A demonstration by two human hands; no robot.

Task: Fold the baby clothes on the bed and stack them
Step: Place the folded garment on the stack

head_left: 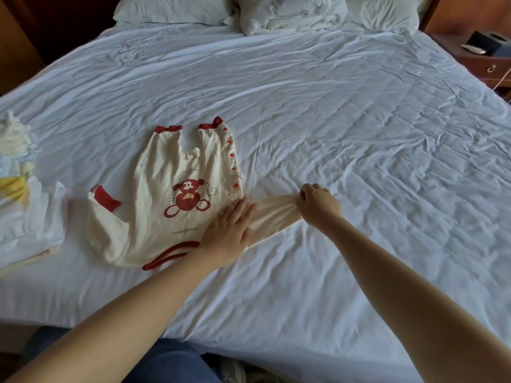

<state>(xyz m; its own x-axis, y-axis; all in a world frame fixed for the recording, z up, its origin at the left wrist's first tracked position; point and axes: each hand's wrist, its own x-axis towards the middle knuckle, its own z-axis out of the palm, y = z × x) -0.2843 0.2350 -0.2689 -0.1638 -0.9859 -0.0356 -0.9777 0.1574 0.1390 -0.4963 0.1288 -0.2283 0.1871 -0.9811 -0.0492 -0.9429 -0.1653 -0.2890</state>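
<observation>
bed (359, 134): white wrinkled sheet | pillows (171, 9) at head (rumpled) | wooden nightstand (481, 62) far right | soft light

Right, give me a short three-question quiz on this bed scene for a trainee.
1. True or false: the left hand lies flat on the romper.
2. What does the right hand grip? A a sock; B the sleeve; C a hanger.
3. Fill in: the pile of clothes lies on the person's ___ side of the romper.

Key: 1 true; 2 B; 3 left.
</observation>
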